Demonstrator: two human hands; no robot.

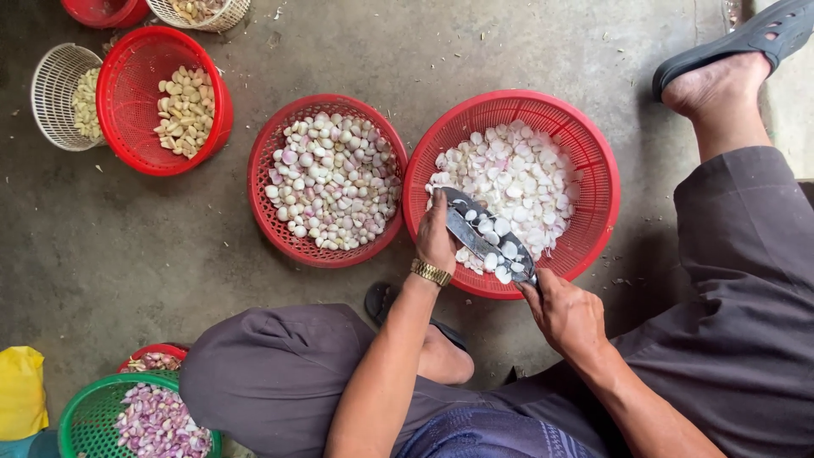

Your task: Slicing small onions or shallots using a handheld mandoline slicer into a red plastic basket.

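I see a bare grey concrete floor filling the view from my head camera, mottled with darker damp-looking patches and scuffs. Small flakes of papery skin and bits of debris lie scattered across it, thickest near the top edge and at the left. The light is soft and even, daylight-like, with only faint shadows. No walls, windows or furniture show from where I look straight down.
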